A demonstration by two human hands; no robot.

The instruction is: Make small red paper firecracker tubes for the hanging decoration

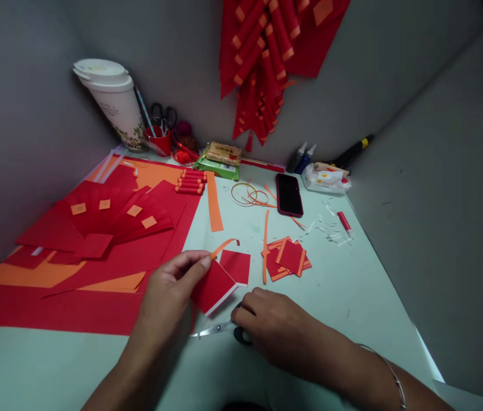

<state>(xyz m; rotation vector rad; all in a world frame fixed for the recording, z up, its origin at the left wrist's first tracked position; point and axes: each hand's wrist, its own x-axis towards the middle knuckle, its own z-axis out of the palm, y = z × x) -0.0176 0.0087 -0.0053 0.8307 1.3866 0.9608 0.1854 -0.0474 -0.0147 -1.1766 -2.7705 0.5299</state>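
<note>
Between the thumb and fingers of my left hand (177, 285) is a red paper square (214, 288) with a white strip along its lower right edge. A thin orange strip (224, 244) with a curled end sticks out from the same pinch. Behind it another red square (236, 266) lies on the table. My right hand (269, 319) is closed round the black handles of the scissors (219, 328), whose blades point left, low over the table. To the right lie a pile of red squares with orange edges (290, 257) and an upright-lying orange strip (265, 245).
Large red and orange sheets (96, 308) cover the left side of the table (331, 342). At the back stand a white cup (113, 103), a red pen holder (159, 141) and glue bottles (305, 158). A phone (289, 194) and a glue stick (345, 224) lie at right.
</note>
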